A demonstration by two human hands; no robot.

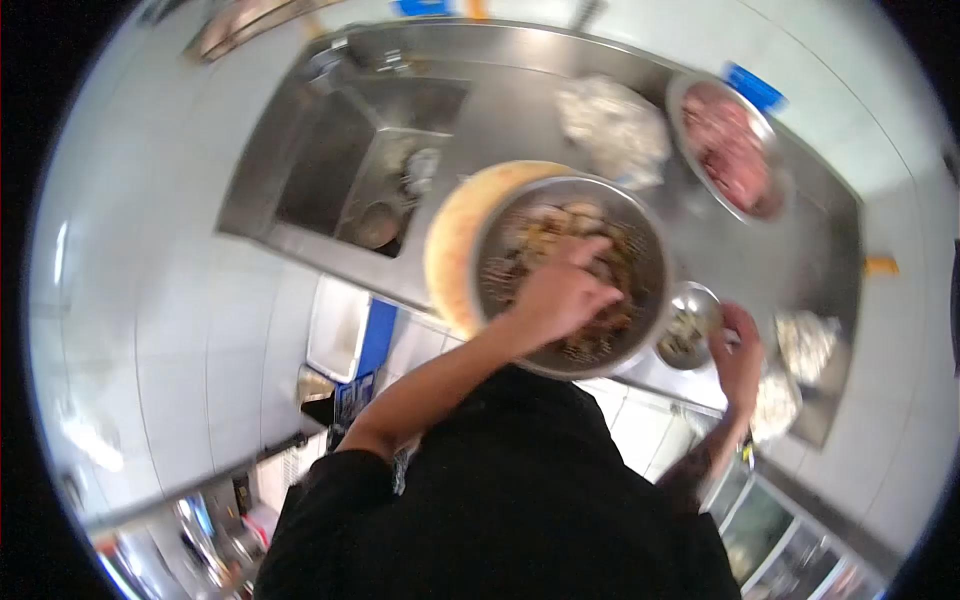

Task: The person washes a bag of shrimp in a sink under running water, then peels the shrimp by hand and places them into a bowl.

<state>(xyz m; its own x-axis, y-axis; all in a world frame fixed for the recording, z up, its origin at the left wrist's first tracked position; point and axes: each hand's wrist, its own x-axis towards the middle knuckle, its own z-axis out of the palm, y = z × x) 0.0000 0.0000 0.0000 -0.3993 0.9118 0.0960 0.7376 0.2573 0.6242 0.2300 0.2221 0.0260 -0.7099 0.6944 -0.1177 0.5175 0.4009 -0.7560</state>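
My left hand (568, 292) is over the large metal bowl (655, 235), its fingers parted and touching or just above the contents. Inside are brown and pale food pieces (580, 225) that I cannot make out exactly. The bowl rests partly on a round wooden cutting board (450, 235). At its right is a small metal bowl (700, 298) with some greenish pale pieces in it. My right hand (737, 360) grips the rim of this small bowl with curled fingers. Both hands are somewhat blurred.
A metal basin (680, 95) of raw pink meat (725, 150) stands at the back right. Beside it lies a clear bag of pale food (615, 130). Smaller bags (805, 345) sit at the right. A steel sink (330, 160) is at the left, above a white-and-blue container (340, 325).
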